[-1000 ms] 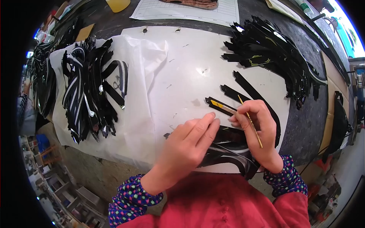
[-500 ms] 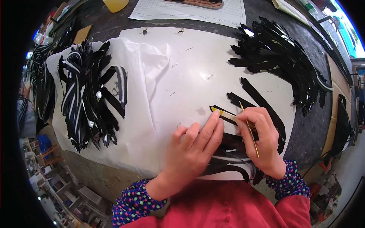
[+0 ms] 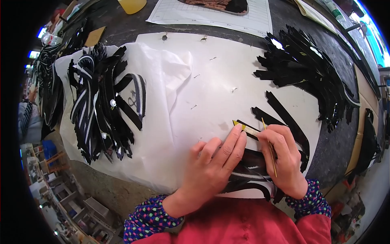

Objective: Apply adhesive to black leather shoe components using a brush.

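My left hand (image 3: pixel 217 164) lies palm down, fingers stretched out. Its fingertips press on a narrow pale strip (image 3: pixel 250 130) with a yellow end (image 3: pixel 237 123), lying along a short black strip. In my right hand (image 3: pixel 286 158) is a thin gold-coloured stick (image 3: pixel 271 153), held slantwise, while the thumb and fingertips meet the pale strip's other end. Just beyond the right hand lie two loose black strips (image 3: pixel 284 116) with notched ends. Below and between my hands are more dark strips (image 3: pixel 250 160), partly covered by them.
A white board (image 3: pixel 215 85) bears the work on a dark table (image 3: pixel 335 150). At left, a bundle of black and grey-striped strips (image 3: pixel 103 105) rests on thin white sheeting (image 3: pixel 158 122). A black strip pile (image 3: pixel 308 73) fans out at right. Behind are gridded paper (image 3: pixel 211 18) and a yellow container (image 3: pixel 133 5).
The view has shifted, so everything sits slightly farther right and lower. More of the yellow end shows beyond my left fingertips. Both hands otherwise keep nearly the same pose.
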Demonstrator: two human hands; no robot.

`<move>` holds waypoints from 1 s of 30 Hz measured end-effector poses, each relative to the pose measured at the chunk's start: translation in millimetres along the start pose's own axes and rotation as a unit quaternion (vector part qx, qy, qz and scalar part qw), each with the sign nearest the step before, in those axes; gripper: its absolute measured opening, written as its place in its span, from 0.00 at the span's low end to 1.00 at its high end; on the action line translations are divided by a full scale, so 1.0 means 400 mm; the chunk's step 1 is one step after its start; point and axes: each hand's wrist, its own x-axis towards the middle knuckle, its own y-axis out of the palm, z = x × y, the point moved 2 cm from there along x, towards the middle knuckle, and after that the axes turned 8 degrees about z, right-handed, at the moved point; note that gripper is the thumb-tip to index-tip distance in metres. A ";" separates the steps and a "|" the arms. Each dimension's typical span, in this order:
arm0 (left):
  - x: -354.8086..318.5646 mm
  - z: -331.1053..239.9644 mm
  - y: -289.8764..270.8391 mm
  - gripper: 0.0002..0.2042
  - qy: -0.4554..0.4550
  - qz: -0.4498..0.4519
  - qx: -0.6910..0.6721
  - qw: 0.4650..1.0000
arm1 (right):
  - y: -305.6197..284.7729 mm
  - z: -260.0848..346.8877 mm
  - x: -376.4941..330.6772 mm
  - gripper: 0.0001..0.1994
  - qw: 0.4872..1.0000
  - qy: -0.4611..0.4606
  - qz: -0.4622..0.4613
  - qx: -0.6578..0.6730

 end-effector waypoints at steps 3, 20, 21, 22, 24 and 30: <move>0.001 0.001 0.000 0.23 -0.002 0.009 -0.008 1.000 | 0.002 -0.002 0.000 0.14 1.000 -0.003 -0.003 -0.001; 0.011 0.005 0.005 0.26 -0.011 0.001 -0.054 0.998 | -0.031 0.001 -0.013 0.13 0.999 0.024 0.012 0.020; 0.012 0.006 0.005 0.26 -0.010 -0.002 -0.056 0.998 | -0.036 0.000 -0.018 0.13 1.000 0.024 0.013 0.015; 0.014 0.006 0.004 0.26 -0.008 -0.001 -0.057 0.998 | -0.037 -0.002 -0.021 0.13 0.999 0.027 0.012 0.015; 0.017 0.007 0.003 0.26 -0.010 -0.004 -0.061 0.998 | -0.038 -0.006 -0.025 0.13 0.999 0.018 0.018 0.032; 0.018 0.006 0.001 0.26 -0.007 0.000 -0.055 0.998 | -0.035 -0.007 -0.026 0.12 0.999 0.016 0.012 0.037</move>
